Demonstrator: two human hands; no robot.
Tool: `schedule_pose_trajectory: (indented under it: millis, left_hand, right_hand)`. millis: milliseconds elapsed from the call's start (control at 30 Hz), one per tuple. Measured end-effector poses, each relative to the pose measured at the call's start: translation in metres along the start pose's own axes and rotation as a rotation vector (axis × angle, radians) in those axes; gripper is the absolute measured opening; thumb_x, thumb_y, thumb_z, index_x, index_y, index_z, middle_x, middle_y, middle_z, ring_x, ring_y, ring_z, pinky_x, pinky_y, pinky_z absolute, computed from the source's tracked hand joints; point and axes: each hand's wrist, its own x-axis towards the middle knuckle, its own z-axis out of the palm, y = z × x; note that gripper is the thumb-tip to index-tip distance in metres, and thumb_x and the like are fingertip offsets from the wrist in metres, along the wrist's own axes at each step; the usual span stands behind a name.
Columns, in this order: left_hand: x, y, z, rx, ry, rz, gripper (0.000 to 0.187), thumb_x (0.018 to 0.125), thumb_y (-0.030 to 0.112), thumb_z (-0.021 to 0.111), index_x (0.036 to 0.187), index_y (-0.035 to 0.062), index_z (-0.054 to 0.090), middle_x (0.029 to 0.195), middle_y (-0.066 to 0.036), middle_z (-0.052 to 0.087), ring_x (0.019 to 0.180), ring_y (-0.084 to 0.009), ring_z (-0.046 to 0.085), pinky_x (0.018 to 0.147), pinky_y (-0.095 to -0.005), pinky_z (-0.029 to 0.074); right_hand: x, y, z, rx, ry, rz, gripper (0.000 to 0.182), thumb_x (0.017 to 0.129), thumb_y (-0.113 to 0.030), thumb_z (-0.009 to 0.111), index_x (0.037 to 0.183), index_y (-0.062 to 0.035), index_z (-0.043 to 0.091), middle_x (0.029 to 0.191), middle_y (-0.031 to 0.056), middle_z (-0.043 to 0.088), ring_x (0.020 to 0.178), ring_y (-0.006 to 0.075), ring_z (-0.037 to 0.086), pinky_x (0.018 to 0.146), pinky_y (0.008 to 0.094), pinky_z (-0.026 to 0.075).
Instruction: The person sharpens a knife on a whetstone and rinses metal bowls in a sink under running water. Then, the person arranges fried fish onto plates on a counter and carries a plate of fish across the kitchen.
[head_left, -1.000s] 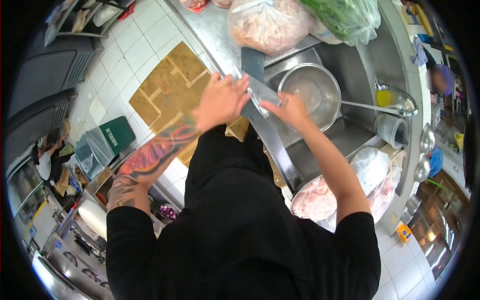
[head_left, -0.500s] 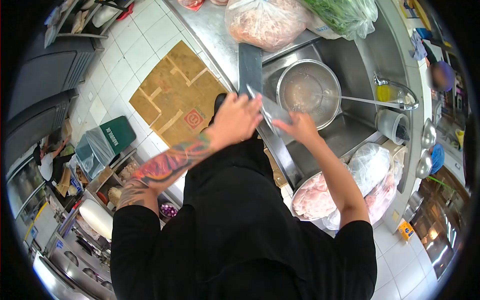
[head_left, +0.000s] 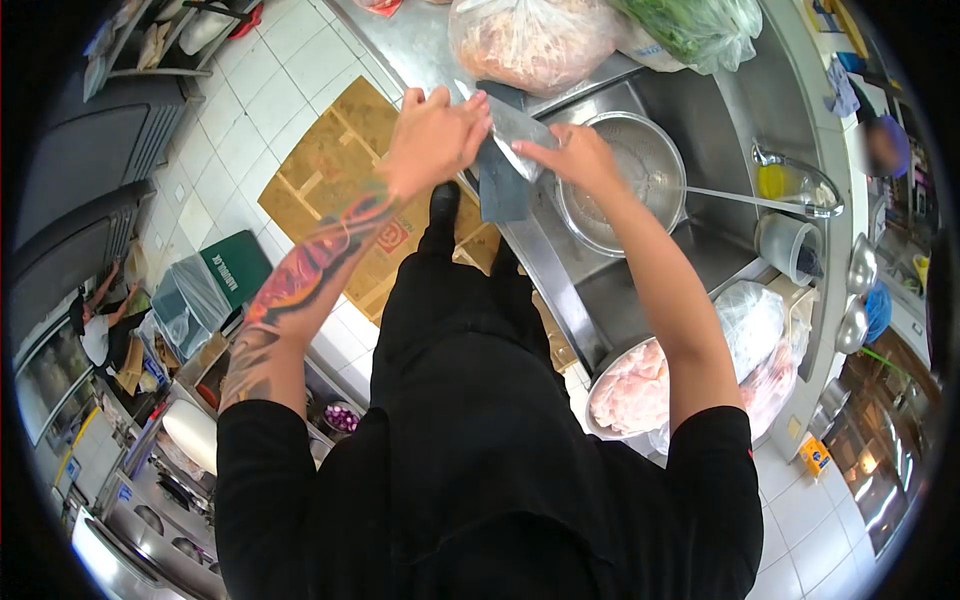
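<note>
Presently, the right grip (head_left: 577,158) grasps the broad blade (head_left: 518,133) near its right end; the left grip (head_left: 440,135) is at its left side (how firmly closed, I cannot tell). Below lies a dark slab (head_left: 502,192), left of the metal bowl (head_left: 600,190) in the sink (head_left: 645,295).

Premises are a working commercial kitchen. Noted at upper right: a steel sink (head_left: 650,275) with a tap (head_left: 812,208), a colander (head_left: 610,185) in the basin, and bagged greens (head_left: 700,30) and meat (head_left: 535,40) beside it. Noted at lower left: pans (head_left: 180,490) near a steel counter (head_left: 100,560); floor is white tile (head_left: 240,150).
</note>
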Motion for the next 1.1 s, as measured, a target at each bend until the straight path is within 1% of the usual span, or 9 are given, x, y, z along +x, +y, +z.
schedule_pose_trajectory:
  millis: [67, 100, 200, 233, 333, 467, 733, 967, 1100]
  left_hand:
    - [-0.001, 0.0, -0.005, -0.022, -0.022, -0.005, 0.032, 0.099, 0.032, 0.055, 0.117, 0.0127, 0.072, 0.128, 0.001, 0.07, 0.091, -0.0219, 0.058, 0.091, -0.0468, 0.038]
    - [-0.006, 0.007, -0.009, -0.06, 0.017, -0.002, 0.03, 0.099, 0.032, 0.056, 0.116, 0.0132, 0.073, 0.123, 0.002, 0.071, 0.092, -0.0215, 0.058, 0.092, -0.0469, 0.037]
    - [-0.031, 0.033, -0.037, -0.173, 0.065, -0.021, 0.029, 0.097, 0.03, 0.058, 0.116, 0.0143, 0.073, 0.118, 0.002, 0.073, 0.095, -0.0216, 0.058, 0.095, -0.0468, 0.035]
    - [-0.043, 0.045, -0.047, -0.254, 0.069, -0.045, 0.03, 0.096, 0.03, 0.06, 0.118, 0.0149, 0.073, 0.117, 0.002, 0.073, 0.096, -0.0222, 0.057, 0.096, -0.0467, 0.033]
    - [-0.079, 0.076, -0.05, -0.325, 0.107, -0.046, 0.037, 0.094, 0.031, 0.062, 0.128, 0.0171, 0.067, 0.13, 0.0, 0.066, 0.108, -0.0243, 0.055, 0.1, -0.0473, 0.031]
    - [-0.098, 0.105, -0.031, -0.286, -0.099, 0.009, 0.06, 0.094, 0.036, 0.061, 0.148, 0.0149, 0.048, 0.16, -0.002, 0.037, 0.137, -0.026, 0.04, 0.112, -0.0541, 0.025]
    - [-0.116, 0.117, -0.011, -0.24, -0.175, 0.026, 0.065, 0.095, 0.043, 0.059, 0.148, 0.0089, 0.046, 0.155, -0.002, 0.041, 0.14, -0.0292, 0.04, 0.115, -0.0643, 0.02]
    - [-0.061, 0.06, -0.006, -0.054, -0.08, -0.061, 0.059, 0.098, 0.042, 0.053, 0.148, 0.0116, 0.046, 0.151, -0.004, 0.047, 0.136, -0.031, 0.044, 0.116, -0.0672, 0.017]
    - [-0.105, 0.097, -0.018, -0.22, -0.219, 0.032, 0.061, 0.097, 0.044, 0.056, 0.148, 0.0126, 0.047, 0.151, -0.002, 0.047, 0.135, -0.0303, 0.045, 0.117, -0.0683, 0.016]
  right_hand:
    - [0.006, -0.018, -0.022, -0.089, -0.209, 0.011, 0.061, 0.083, -0.057, 0.073, 0.102, 0.0005, 0.072, 0.091, 0.0219, 0.071, 0.085, 0.0327, 0.069, 0.073, 0.0427, 0.052]
    - [-0.002, -0.018, -0.026, -0.087, -0.202, 0.01, 0.061, 0.083, -0.057, 0.073, 0.102, 0.0005, 0.072, 0.091, 0.0219, 0.071, 0.085, 0.0327, 0.069, 0.073, 0.0427, 0.052]
    - [-0.055, 0.002, -0.042, 0.134, -0.196, -0.213, 0.034, 0.089, -0.022, 0.07, 0.121, -0.0103, 0.068, 0.094, 0.0184, 0.068, 0.086, 0.0325, 0.067, 0.072, 0.0401, 0.051]
    - [-0.077, 0.01, -0.042, 0.233, -0.13, -0.371, 0.038, 0.09, -0.011, 0.067, 0.128, -0.0146, 0.066, 0.093, 0.0172, 0.065, 0.085, 0.0319, 0.066, 0.071, 0.0395, 0.051]
    - [-0.136, -0.01, -0.067, 0.072, -0.222, -0.214, 0.058, 0.087, -0.003, 0.066, 0.141, -0.0229, 0.057, 0.1, 0.0139, 0.061, 0.087, 0.0336, 0.065, 0.072, 0.0428, 0.052]
    - [-0.182, 0.008, -0.019, -0.081, 0.041, -0.23, 0.064, 0.086, -0.004, 0.066, 0.146, -0.0253, 0.054, 0.098, 0.012, 0.055, 0.081, 0.0337, 0.062, 0.069, 0.0424, 0.051]
    - [-0.242, 0.011, 0.016, 0.074, -0.041, -0.014, 0.06, 0.095, -0.014, 0.063, 0.151, -0.0263, 0.046, 0.082, 0.0154, 0.061, 0.073, 0.0378, 0.065, 0.065, 0.0482, 0.051]
    - [-0.148, -0.018, 0.043, 0.04, 0.192, -0.133, 0.056, 0.095, -0.015, 0.063, 0.149, -0.0254, 0.05, 0.075, 0.0149, 0.057, 0.064, 0.0369, 0.061, 0.057, 0.0485, 0.048]
    - [-0.23, -0.009, 0.042, 0.126, 0.088, -0.057, 0.055, 0.096, -0.014, 0.062, 0.149, -0.0248, 0.05, 0.076, 0.0169, 0.061, 0.064, 0.0379, 0.062, 0.058, 0.0496, 0.048]
